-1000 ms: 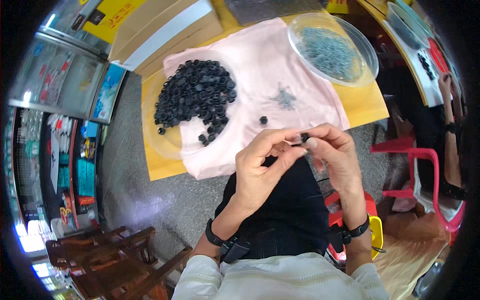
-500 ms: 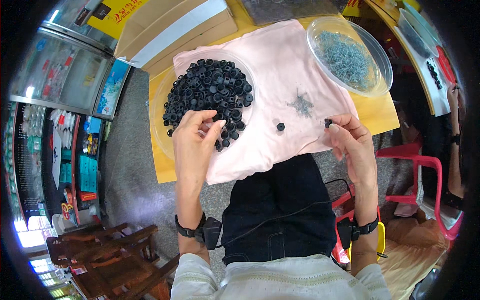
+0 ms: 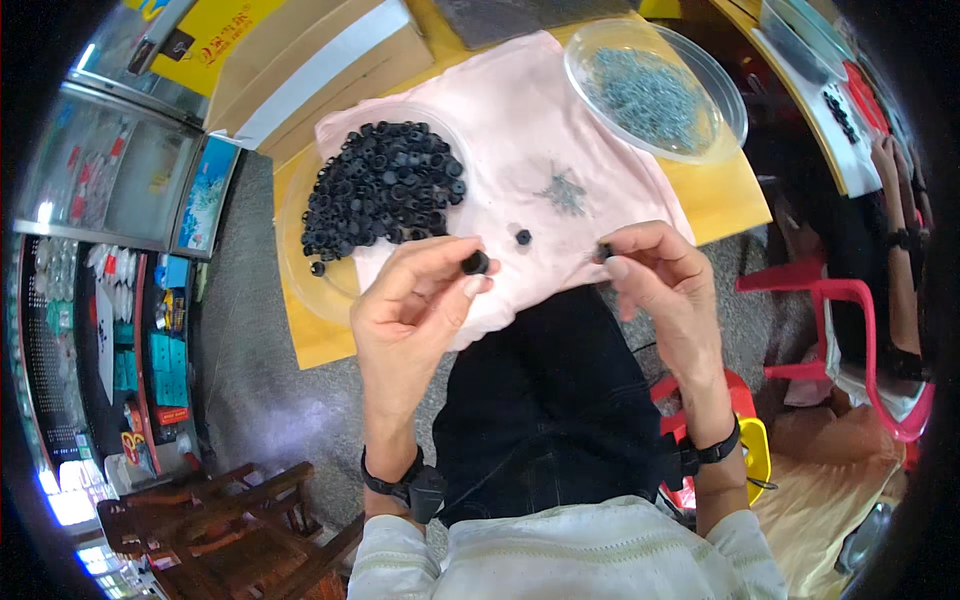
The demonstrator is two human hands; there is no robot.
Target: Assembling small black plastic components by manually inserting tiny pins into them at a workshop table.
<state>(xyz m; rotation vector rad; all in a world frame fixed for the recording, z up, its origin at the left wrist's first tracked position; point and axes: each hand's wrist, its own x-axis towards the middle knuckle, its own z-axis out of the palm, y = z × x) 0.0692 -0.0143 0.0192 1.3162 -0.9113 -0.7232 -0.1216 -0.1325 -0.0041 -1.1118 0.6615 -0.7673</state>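
Between thumb and fingertips my left hand (image 3: 420,295) pinches a small round black plastic cap (image 3: 474,263), held over the front of the pink cloth (image 3: 500,120). Opposite it, my right hand (image 3: 662,275) is closed on another small black plastic part (image 3: 604,252), mostly covered by the fingers. One loose black part (image 3: 523,237) lies on the cloth between the hands. Beyond it rests a little heap of thin metal screws or pins (image 3: 565,192). Left of these, a shallow clear tray (image 3: 297,268) holds a big pile of black caps (image 3: 385,185).
A clear round tub (image 3: 738,125) of silvery metal pieces stands at the table's far right. An opened cardboard box (image 3: 320,75) is at the far left. The yellow tabletop (image 3: 735,195) shows around the cloth. At right are a pink chair (image 3: 850,290) and another person's arm (image 3: 903,240).
My left hand has come away from the pile, rightward and nearer me, with a black cap in its fingertips. My right hand still holds its black part. The whole view has shifted slightly.
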